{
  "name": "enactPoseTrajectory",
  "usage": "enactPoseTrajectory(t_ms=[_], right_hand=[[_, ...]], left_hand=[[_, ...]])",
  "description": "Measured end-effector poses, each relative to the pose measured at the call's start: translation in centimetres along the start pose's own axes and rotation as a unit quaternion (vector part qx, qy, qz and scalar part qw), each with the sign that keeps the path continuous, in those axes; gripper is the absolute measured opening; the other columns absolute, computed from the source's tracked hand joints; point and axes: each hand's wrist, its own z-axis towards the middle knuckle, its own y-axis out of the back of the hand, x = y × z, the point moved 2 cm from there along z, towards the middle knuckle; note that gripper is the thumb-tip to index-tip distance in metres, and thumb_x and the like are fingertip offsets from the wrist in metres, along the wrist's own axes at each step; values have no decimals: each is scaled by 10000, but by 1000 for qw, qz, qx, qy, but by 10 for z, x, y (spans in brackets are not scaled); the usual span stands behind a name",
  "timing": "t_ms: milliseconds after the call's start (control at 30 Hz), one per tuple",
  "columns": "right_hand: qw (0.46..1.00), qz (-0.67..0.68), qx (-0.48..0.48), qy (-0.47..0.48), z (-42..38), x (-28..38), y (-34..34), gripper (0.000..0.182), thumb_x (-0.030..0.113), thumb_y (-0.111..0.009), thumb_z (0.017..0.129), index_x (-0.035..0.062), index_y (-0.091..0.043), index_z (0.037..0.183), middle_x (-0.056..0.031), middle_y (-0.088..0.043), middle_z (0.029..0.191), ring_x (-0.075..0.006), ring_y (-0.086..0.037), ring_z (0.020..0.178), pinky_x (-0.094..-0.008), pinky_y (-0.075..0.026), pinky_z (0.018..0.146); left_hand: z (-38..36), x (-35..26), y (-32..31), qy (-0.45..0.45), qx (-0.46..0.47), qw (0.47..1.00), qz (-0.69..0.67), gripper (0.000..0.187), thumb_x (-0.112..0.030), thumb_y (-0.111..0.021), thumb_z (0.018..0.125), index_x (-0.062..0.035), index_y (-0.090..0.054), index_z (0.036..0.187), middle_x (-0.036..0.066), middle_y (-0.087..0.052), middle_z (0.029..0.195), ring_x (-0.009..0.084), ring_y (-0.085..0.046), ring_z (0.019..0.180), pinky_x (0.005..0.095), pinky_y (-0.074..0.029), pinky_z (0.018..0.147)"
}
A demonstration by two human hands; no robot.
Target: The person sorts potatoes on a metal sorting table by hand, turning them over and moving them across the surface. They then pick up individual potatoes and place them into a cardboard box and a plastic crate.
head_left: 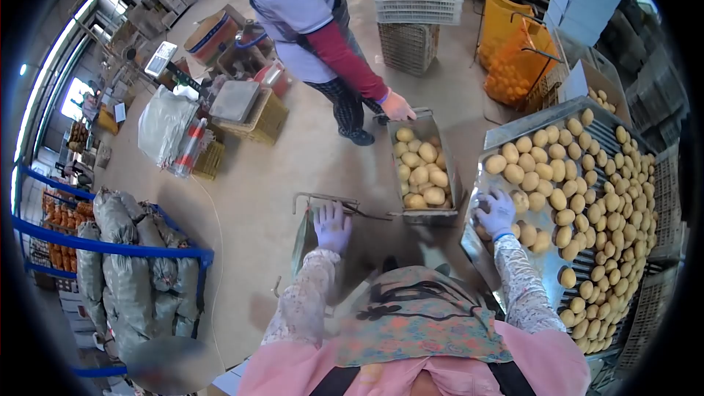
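Note:
Gloved in pale purple, my left hand (332,227) has its fingers spread at a metal frame (323,196) from which a dark green bag (301,238) hangs. Nothing shows in its grip. My right hand (496,213), in the same kind of glove, is at the left side of a metal sorting tray (478,246), beside round yellow-brown produce (520,201). Its fingers are bent and parted, and no item shows in them. Between and beyond my hands stands a grey crate (453,148) holding similar produce (419,175).
Another person (315,37) stands ahead, one hand (397,105) at the crate's far edge. Filled sacks (128,279) lie in a blue rack (110,247) at left. Orange mesh bags (511,66) and a white basket (416,7) stand at the back.

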Motion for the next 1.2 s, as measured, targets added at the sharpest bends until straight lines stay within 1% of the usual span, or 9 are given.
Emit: enactPoseTrajectory(t_ms=[67, 233, 300, 433, 600, 800, 933, 1033, 1200], right_hand=[[1000, -12, -1, 3, -1, -5, -4, 344, 356, -759, 683, 241, -751, 1007, -85, -627, 1257, -349, -530, 1226, -478, -409, 1052], [999, -1, -34, 6, -3, -13, -15, 329, 350, -765, 683, 217, -738, 982, -96, -632, 1236, -356, -549, 1200, -488, -416, 1041], [998, 4, -60, 29, -4, -20, -22, 314, 324, -765, 681, 200, -732, 968, -105, -631, 1242, -353, -554, 1198, -485, -425, 1035], [999, 24, -24, 11, -2, -14, -15, 354, 230, -762, 696, 172, -714, 1042, -133, -604, 1293, -364, -542, 1206, -478, -420, 1043], [998, 54, -28, 22, 1, -15, -18, 363, 208, -750, 690, 145, -709, 1045, -140, -603, 1298, -373, -542, 1197, -489, -415, 1038], [991, 48, -96, 85, 8, 13, 1, 273, 212, -685, 644, 132, -686, 905, -113, -637, 1145, -366, -581, 1042, -488, -462, 894], [986, 96, -115, 70, 16, 21, 24, 144, 191, -654, 621, 128, -634, 750, -55, -618, 962, -317, -578, 953, -461, -461, 842], [984, 105, -135, 54, 13, 17, 25, 166, 179, -653, 638, 130, -656, 796, -46, -626, 990, -309, -574, 995, -467, -454, 882], [986, 131, -99, 40, 12, 13, 21, 239, 188, -660, 675, 120, -686, 903, -44, -643, 1091, -301, -568, 1097, -482, -446, 959]], left_hand=[[21, 21, -7, 17, -16, 999, 41, 539, -362, -534, 931, -133, -531, 1419, 183, -478, 1478, 403, -415, 1369, 580, -288, 1133], [67, 18, -2, 8, 243, 961, 131, 459, -374, -604, 885, -230, -619, 1320, 154, -562, 1412, 397, -442, 1364, 580, -326, 1105], [88, 10, -1, 77, 363, 926, 76, 383, -412, -577, 913, -236, -660, 1243, 123, -566, 1426, 371, -389, 1417, 596, -279, 1117], [103, -9, -25, 13, 414, 897, 156, 423, -488, -650, 896, -281, -661, 1264, 62, -672, 1287, 273, -581, 1271, 523, -346, 1058], [84, -89, -20, -103, 432, 866, 229, 267, -374, -602, 964, -256, -701, 1181, 15, -720, 1160, 231, -659, 1142, 450, -416, 949], [92, -181, -54, -283, 287, 890, 214, 169, -269, -623, 888, -255, -748, 1002, 17, -732, 965, 226, -697, 999, 436, -479, 892], [151, -226, -92, -262, 221, 939, -1, 117, -241, -690, 821, -217, -757, 914, 57, -731, 924, 262, -703, 956, 428, -524, 838], [204, -277, -70, -208, 233, 938, 152, 164, -300, -668, 858, -235, -709, 1003, 54, -720, 1048, 264, -649, 1109, 494, -394, 1029], [250, -315, -78, -142, 177, 965, 133, 260, -335, -642, 890, -194, -666, 1107, 77, -698, 1142, 292, -628, 1135, 490, -404, 1032]])
